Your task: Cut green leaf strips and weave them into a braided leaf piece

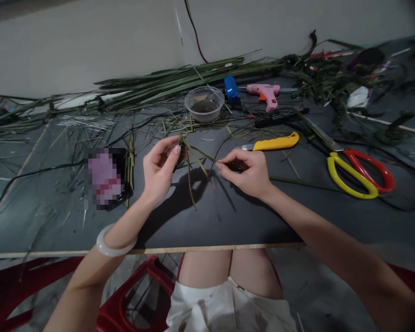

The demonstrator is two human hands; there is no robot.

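Observation:
My left hand (162,165) pinches a small bundle of folded green leaf strips (182,150) above the table. Several narrow strip ends hang down from that bundle. To the right, my right hand (246,169) is closed on one long leaf strip (203,154), which runs between the two hands. A yellow utility knife (276,142) lies just beyond my right hand. Behind the hands stands a clear plastic bowl (204,105) with some dark liquid or matter in it. The fingertips of my left hand partly hide the bundle.
Scissors with red and yellow handles (352,177) lie at the right. A pink glue gun (265,94) and a blue tape roll (231,90) are at the back. Long green leaves (152,87) pile along the wall. A phone (107,177) lies at the left, its screen blurred.

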